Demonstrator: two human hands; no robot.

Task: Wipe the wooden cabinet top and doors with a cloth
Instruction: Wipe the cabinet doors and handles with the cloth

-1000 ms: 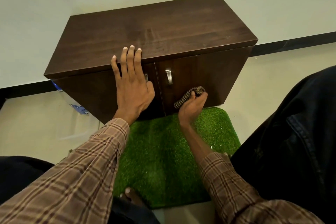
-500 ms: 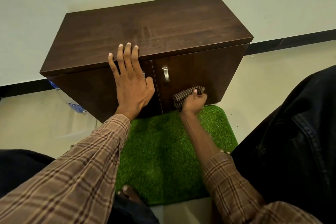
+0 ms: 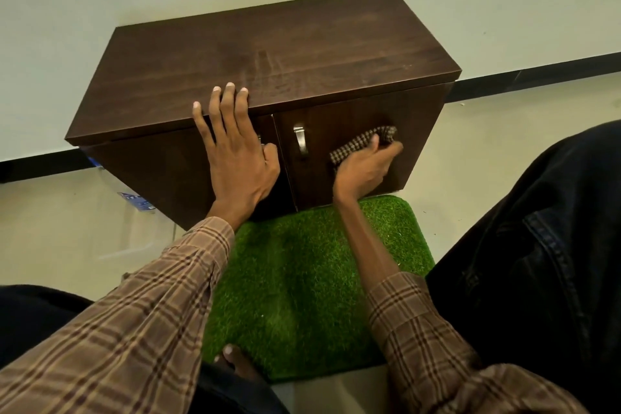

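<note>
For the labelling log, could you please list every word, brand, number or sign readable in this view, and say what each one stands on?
No text can be read.
The small blue label on the clear plastic object on the floor, left of the dark brown wooden cabinet: print too small and blurred to read.
The cabinet, its silver door handle, the brown checked cloth and the green artificial-grass mat: no writing visible.
</note>
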